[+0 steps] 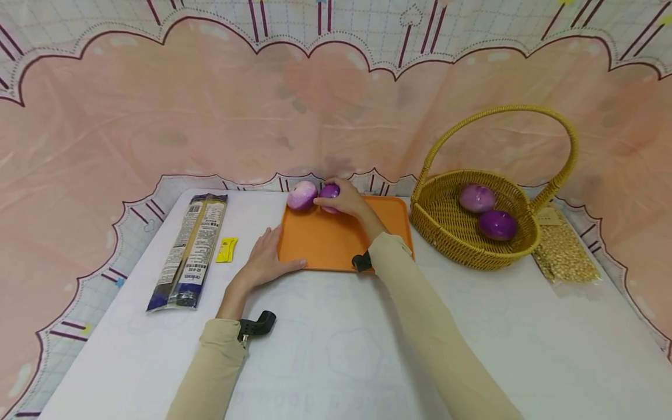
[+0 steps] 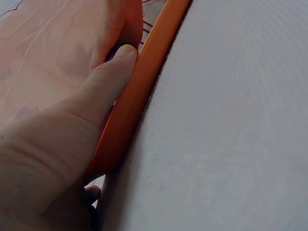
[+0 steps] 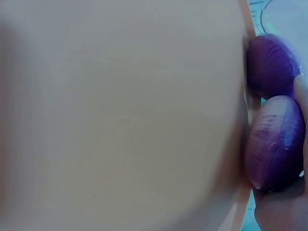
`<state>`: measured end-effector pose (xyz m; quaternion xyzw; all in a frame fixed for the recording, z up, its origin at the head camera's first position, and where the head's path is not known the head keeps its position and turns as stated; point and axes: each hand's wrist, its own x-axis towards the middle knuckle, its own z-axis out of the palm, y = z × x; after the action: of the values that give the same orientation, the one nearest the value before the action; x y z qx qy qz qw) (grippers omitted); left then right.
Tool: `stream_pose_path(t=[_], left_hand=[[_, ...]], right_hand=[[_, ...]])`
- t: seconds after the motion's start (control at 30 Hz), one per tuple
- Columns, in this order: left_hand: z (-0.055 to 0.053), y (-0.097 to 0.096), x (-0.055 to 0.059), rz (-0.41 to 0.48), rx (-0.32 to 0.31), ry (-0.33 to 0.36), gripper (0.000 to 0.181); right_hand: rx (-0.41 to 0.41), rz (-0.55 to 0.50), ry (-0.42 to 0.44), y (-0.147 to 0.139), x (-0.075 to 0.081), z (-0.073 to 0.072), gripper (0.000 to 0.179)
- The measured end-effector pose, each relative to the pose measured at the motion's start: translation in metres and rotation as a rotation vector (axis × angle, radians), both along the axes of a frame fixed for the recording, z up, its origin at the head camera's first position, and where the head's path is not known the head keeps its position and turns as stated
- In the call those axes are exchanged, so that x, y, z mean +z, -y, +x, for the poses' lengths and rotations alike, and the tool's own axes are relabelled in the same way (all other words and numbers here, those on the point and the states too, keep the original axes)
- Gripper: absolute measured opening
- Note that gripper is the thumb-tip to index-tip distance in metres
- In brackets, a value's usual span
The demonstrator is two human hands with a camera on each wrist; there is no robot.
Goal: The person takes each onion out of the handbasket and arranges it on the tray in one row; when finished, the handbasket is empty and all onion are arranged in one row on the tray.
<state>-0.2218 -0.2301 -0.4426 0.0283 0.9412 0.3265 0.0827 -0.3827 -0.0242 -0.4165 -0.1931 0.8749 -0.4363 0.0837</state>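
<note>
An orange tray (image 1: 325, 242) lies on the white table. At its far edge my right hand (image 1: 343, 199) grips a purple onion (image 1: 329, 192); in the right wrist view this onion (image 3: 275, 144) sits between thumb and fingers. Right beside it, at the tray's far left corner, is another onion (image 1: 302, 196), pale on top, and the same onion (image 3: 273, 66) shows above the held one. My left hand (image 1: 265, 259) rests at the tray's near left corner, fingers spread along the left side. Its thumb (image 2: 108, 77) lies against the rim in the left wrist view.
A wicker basket (image 1: 446, 236) with a tall handle holds two purple onions (image 1: 497, 225) on the right. Behind it lies a bag of yellow kernels (image 1: 564, 248). On the left are a long noodle-like packet (image 1: 189, 254) and a small yellow packet (image 1: 226, 249). A patterned cloth hangs behind.
</note>
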Motion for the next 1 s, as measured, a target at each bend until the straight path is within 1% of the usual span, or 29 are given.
stream_pose_path(t=[0.43, 0.67, 1.0], left_hand=[[0.0007, 0.0003, 0.0004, 0.000, 0.003, 0.002, 0.114], [0.0011, 0.0001, 0.0004, -0.001, -0.002, -0.001, 0.114], [0.0003, -0.0004, 0.0010, 0.005, -0.004, -0.005, 0.113]], right_hand=[[-0.003, -0.009, -0.014, 0.0014, -0.0009, 0.0010, 0.066], [-0.014, -0.002, -0.015, 0.0013, -0.0030, 0.0002, 0.068], [-0.009, 0.015, -0.034, 0.0015, -0.0047, -0.0016, 0.069]])
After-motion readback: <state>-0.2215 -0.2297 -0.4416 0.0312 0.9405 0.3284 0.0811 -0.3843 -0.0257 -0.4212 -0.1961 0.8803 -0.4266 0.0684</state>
